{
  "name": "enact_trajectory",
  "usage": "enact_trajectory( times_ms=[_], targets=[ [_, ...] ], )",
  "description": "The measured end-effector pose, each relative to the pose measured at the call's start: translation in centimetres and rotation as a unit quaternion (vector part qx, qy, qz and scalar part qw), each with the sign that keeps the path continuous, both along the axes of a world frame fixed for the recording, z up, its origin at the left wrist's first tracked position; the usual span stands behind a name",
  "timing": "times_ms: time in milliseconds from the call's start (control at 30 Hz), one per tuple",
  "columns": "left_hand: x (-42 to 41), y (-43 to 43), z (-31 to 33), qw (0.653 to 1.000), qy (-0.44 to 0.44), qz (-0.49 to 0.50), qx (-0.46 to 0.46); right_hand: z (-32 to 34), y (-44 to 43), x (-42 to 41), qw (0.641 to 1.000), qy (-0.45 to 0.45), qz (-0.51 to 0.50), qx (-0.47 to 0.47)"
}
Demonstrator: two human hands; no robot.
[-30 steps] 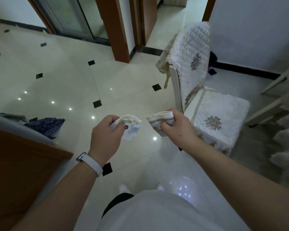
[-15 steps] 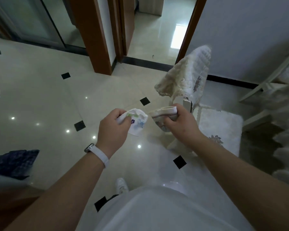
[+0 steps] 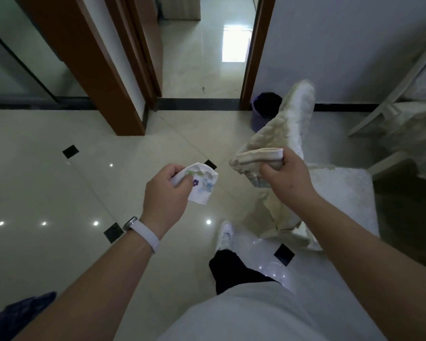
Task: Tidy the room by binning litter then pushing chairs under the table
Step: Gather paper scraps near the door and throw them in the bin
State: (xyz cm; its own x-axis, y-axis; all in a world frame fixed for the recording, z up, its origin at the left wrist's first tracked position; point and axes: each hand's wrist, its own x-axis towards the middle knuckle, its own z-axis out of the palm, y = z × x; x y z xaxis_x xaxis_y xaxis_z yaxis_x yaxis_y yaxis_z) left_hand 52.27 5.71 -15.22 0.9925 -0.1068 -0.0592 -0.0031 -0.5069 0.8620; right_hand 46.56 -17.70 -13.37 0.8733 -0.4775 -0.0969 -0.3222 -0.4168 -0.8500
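My left hand (image 3: 166, 190) grips a crumpled white paper cup with a flower print (image 3: 202, 184). My right hand (image 3: 284, 179) grips a crushed beige paper cup (image 3: 252, 163), held just right of the other one. Both hang over the tiled floor in front of me. A purple bin (image 3: 265, 112) stands against the wall by the door frame, ahead and slightly right. A white chair with a quilted cover (image 3: 298, 112) stands to my right, its back partly hiding the bin; its seat (image 3: 344, 193) lies below my right arm.
An open doorway (image 3: 207, 57) leads ahead between brown frames. A second covered chair (image 3: 408, 121) stands at the far right. Dark blue cloth (image 3: 17, 313) lies at the lower left corner. My foot in a white shoe (image 3: 225, 235) is on the glossy tiles.
I have walked forward and turned right; the purple bin came into view behind the chair. Both hands keep hold of the crumpled cups, now a bit further apart.
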Motion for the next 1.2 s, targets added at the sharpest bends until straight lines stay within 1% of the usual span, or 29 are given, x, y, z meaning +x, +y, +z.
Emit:
enact_trajectory(
  times_ms=[167, 300, 433, 667, 767, 900, 1067, 1200],
  targets=[
    [8.5, -2.8, 0.2, 0.999, -0.003, -0.018, 0.04, -2.1, -2.9, 9.4, 0.998, -0.007, -0.014, 0.058],
    [16.1, -6.5, 1.4, 0.997, 0.009, -0.034, 0.067, -2.7, -6.5, 15.9, 0.998, 0.007, -0.023, 0.065],
    [22.3, -11.5, 3.0, 0.995, -0.013, -0.072, 0.064, -1.7, -10.7, 21.4, 0.998, 0.002, -0.02, 0.057],
    [30.6, -16.4, 3.3, 0.99, 0.005, -0.134, 0.043, -1.5, -14.6, 27.5, 0.994, 0.0, -0.086, 0.069],
    [34.5, -17.9, 2.7, 0.988, 0.003, -0.152, 0.04, -1.8, -15.4, 29.8, 0.99, 0.013, -0.116, 0.073],
    [40.8, -19.4, 1.6, 0.98, -0.009, -0.199, 0.03, -2.1, -15.8, 34.0, 0.987, 0.027, -0.149, 0.058],
    [50.5, -20.6, 1.7, 0.974, -0.002, -0.228, 0.006, -1.3, -15.6, 41.9, 0.978, 0.019, -0.206, 0.02],
    [58.8, -21.0, 1.8, 0.968, 0.011, -0.251, -0.018, -0.1, -14.6, 48.2, 0.975, 0.034, -0.218, 0.002]
  ],
)
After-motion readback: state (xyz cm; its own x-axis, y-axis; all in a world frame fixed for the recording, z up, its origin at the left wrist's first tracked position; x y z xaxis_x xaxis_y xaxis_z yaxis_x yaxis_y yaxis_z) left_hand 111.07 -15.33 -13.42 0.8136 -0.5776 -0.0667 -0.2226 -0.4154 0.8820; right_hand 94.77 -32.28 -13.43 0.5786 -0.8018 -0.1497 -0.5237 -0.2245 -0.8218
